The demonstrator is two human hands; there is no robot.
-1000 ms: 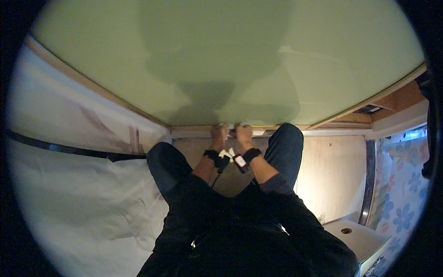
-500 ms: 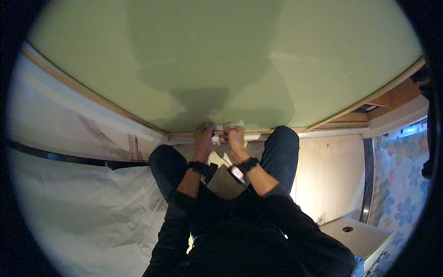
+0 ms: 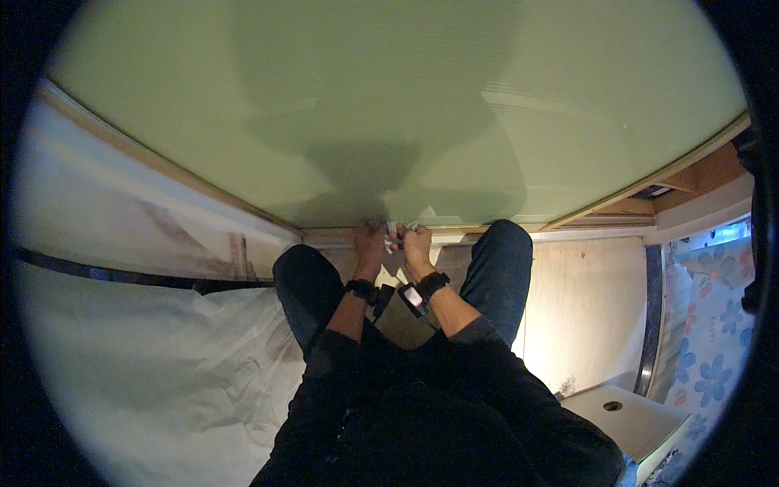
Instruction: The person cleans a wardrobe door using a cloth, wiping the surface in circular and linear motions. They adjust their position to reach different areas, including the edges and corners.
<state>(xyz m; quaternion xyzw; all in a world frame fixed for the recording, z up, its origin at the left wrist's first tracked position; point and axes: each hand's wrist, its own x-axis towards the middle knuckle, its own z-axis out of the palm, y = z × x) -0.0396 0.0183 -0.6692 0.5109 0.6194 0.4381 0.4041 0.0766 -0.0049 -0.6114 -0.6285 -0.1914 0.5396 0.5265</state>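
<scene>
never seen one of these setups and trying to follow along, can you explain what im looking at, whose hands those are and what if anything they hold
There is no machine here: those are a person's own bare hands. The picture comes from a wide fisheye camera worn on that person's head, looking down, so straight edges bend. The left hand and right hand are close together at the near edge of a pale green panel with a wooden frame. A small whitish thing shows by the fingers, too blurred to name. Black straps circle both wrists. A creased white sheet lies to the left.
</scene>
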